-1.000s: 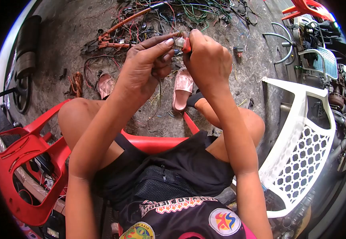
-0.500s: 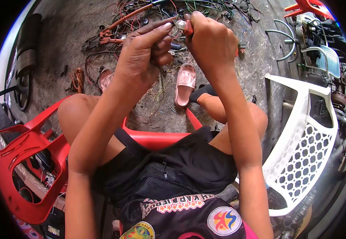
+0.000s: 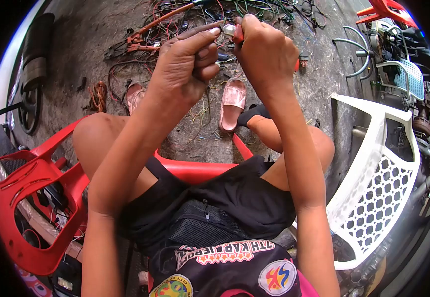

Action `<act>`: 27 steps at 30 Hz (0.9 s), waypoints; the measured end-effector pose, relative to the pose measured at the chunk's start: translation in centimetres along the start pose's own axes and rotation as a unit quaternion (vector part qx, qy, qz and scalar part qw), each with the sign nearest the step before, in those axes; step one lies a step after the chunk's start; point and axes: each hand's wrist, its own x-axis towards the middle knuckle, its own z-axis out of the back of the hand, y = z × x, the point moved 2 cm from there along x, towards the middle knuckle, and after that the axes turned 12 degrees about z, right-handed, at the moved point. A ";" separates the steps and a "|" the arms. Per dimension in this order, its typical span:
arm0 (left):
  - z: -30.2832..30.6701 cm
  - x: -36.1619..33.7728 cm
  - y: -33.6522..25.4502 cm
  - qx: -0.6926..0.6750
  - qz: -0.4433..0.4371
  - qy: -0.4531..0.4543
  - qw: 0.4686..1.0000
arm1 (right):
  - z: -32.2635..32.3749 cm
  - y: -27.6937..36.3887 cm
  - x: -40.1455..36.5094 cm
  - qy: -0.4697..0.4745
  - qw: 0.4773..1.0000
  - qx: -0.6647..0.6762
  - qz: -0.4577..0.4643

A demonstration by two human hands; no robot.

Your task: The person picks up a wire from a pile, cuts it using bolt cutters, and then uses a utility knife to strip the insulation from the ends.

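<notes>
The head view, the only one, shows two bare hands raised together at the upper middle of the frame. The left hand [image 3: 185,64] has its lower fingers curled in, and its thumb and forefinger pinch one small silvery piece [image 3: 227,29]. The right hand [image 3: 267,54] is closed in a fist around one red-handled tool [image 3: 238,34]. Only the tool's red end shows above the knuckles, touching the silvery piece. What kind of tool it is cannot be told.

On the grey concrete floor [image 3: 76,39] below the hands lie two glossy pink slippers, one [image 3: 232,104] at centre and one [image 3: 134,96] to its left. A tangle of many coloured wires [image 3: 254,10] spreads along the top edge. One pair of orange-handled long cutters [image 3: 148,32] lies at its left end. One coil of copper-coloured wire [image 3: 97,96] lies at the left.

There are two red plastic chairs, one [image 3: 36,198] under the person at lower left and one [image 3: 383,10] in the upper right corner. One white lattice plastic chair [image 3: 373,173] stands at the right.
</notes>
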 end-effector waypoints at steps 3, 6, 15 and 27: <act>-0.5 -2.3 1.3 0.114 0.008 -0.038 0.993 | -2.0 -5.5 -0.1 0.001 0.997 0.001 -0.073; 1.7 -2.9 3.0 0.030 0.061 -0.029 0.997 | -0.2 -9.2 -0.7 0.097 0.964 -0.081 -0.232; 1.9 -0.7 1.5 0.010 0.011 -0.088 0.996 | -1.6 -4.7 -1.3 0.029 0.976 0.215 -0.025; 3.1 0.1 1.4 -0.003 0.021 -0.027 0.999 | -0.6 -1.4 -1.9 -0.062 0.935 0.338 0.092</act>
